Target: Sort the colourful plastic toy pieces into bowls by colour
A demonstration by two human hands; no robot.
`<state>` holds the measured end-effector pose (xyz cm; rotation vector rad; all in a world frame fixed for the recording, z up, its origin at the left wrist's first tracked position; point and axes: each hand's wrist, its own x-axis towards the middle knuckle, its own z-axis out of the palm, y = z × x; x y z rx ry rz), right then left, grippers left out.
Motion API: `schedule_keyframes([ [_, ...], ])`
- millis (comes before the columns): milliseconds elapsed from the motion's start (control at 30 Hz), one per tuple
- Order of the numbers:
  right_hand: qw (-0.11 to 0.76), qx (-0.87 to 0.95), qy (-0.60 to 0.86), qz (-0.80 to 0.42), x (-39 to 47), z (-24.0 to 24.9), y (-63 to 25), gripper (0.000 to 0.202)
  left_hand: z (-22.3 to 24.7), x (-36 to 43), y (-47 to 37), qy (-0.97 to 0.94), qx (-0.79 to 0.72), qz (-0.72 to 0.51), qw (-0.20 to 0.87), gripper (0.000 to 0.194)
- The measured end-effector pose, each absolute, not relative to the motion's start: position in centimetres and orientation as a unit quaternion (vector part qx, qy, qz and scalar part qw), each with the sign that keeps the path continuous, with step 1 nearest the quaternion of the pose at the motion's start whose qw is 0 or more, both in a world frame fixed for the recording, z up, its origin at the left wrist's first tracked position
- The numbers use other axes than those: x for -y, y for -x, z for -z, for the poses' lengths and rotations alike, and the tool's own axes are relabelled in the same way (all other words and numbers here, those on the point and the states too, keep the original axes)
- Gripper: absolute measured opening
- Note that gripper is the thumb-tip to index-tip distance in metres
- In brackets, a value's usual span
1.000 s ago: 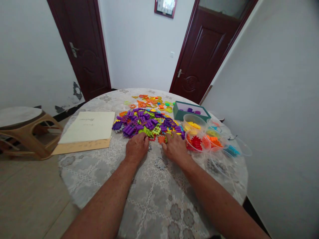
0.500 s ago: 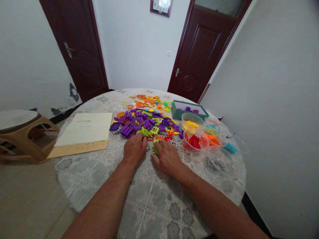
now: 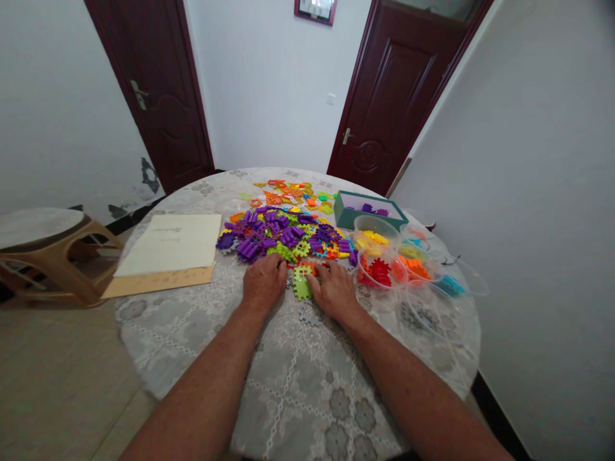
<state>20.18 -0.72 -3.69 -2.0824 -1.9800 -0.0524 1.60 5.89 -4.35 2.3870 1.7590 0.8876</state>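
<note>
My left hand point(image 3: 265, 282) rests on the table at the near edge of a heap of purple, green and other coloured plastic building pieces point(image 3: 273, 227). Its fingers are curled together, and whatever they grip is hidden. To the right, my right hand point(image 3: 334, 289) has its fingers apart, their tips at some red and orange pieces. Between the hands lies a flat lime-green toothed building piece point(image 3: 302, 285) with a window-like grid, close to my right thumb. A small grey piece point(image 3: 308, 314) lies nearer to me on the cloth.
Clear plastic tubs point(image 3: 382, 285) sort red, yellow, orange, blue and grey pieces on the right. Behind them stands a green box point(image 3: 346, 218) with purple pieces. Orange and yellow pieces point(image 3: 288, 192) lie at the back. Paper sheets point(image 3: 168, 246) are on the left, beside a stool point(image 3: 62, 256).
My right hand has slid off the lime-green piece, a little to the right and forward. That piece and the grey one are now uncovered. My left hand has stayed at the heap.
</note>
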Motion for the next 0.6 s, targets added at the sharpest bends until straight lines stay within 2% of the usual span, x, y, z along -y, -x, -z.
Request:
schedule_keyframes([
  [167, 0.222, 0.746, 0.624, -0.064, 1.9, 3.2, -20.8, 0.033, 4.4, -5.9, -1.6, -0.767, -0.571, -0.289, 0.046, 0.022],
  [267, 0.312, 0.737, 0.592, -0.097, 1.9, 3.0, -21.6, 0.033, 4.6, -5.9, -1.5, -0.767, -0.566, -0.297, 0.053, 0.021],
  [333, 0.336, 0.722, 0.596, -0.096, 1.7, 3.0, -22.4, 0.033, 4.8, -5.9, -1.5, -0.766, -0.564, -0.303, 0.057, 0.021],
  [600, 0.212, 0.778, 0.586, -0.083, 1.9, 3.1, -23.3, 0.033, 4.1, -5.6, -1.6, -0.748, -0.564, -0.340, 0.077, 0.021],
])
